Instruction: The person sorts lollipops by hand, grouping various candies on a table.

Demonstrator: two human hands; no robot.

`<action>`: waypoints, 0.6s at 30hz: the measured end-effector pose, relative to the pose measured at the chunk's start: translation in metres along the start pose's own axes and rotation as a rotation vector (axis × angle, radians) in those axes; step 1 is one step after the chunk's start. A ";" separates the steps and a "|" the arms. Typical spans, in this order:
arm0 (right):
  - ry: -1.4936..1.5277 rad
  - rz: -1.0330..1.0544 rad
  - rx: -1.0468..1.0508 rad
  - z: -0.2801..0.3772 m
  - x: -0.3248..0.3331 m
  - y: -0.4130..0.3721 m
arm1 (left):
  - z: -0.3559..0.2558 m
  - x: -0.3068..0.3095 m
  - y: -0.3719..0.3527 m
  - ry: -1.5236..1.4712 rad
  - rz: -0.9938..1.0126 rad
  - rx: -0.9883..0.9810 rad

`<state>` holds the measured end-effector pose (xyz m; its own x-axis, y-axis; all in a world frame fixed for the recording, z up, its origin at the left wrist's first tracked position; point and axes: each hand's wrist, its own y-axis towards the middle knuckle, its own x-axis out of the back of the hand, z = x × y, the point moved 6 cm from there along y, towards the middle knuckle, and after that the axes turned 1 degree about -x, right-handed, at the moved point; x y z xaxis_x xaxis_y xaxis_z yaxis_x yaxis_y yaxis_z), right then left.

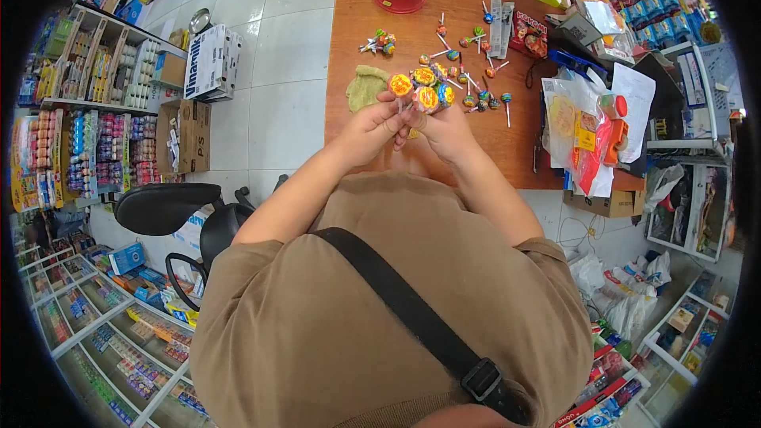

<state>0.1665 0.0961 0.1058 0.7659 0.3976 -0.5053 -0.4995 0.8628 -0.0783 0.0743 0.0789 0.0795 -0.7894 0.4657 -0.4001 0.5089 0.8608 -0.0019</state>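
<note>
My left hand [376, 128] is closed, with its fingertips pinching the stick of a lollipop in an orange-and-yellow wrapper [400, 85]. Against it, my right hand [441, 133] is closed round the sticks of a bunch of lollipops [427, 98], their wrapped heads pointing away from me. The two hands meet, and most of the sticks are hidden by my fingers. A crumpled green cloth [365, 89] lies just beyond my left hand. Past my right hand, several loose lollipops [482, 101] are scattered on the wooden table [357, 24]. A small cluster of lollipops [382, 42] lies behind the cloth.
A red-based stand [399, 1] full of lollipops is at the table's far side. A red snack packet [529, 35] and papers [631, 99] lie to the right. A black office chair [170, 208] is at my left, near stacked cartons [212, 63] and stocked shelves.
</note>
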 end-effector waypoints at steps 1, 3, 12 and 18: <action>-0.036 0.032 0.010 -0.003 0.002 0.000 | 0.000 0.000 0.000 0.022 0.028 0.010; -0.107 0.095 0.029 -0.005 0.004 -0.002 | 0.001 0.003 0.000 0.067 0.084 0.031; -0.721 0.270 0.176 0.017 -0.008 -0.007 | -0.011 -0.007 -0.007 0.234 0.129 0.121; -0.710 0.272 0.228 0.021 -0.014 -0.008 | -0.021 -0.013 -0.005 0.329 0.041 0.006</action>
<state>0.1684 0.0907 0.1312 0.7424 0.6415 0.1931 -0.6697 0.7191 0.1854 0.0754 0.0729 0.1040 -0.8364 0.5418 -0.0826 0.5436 0.8394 0.0018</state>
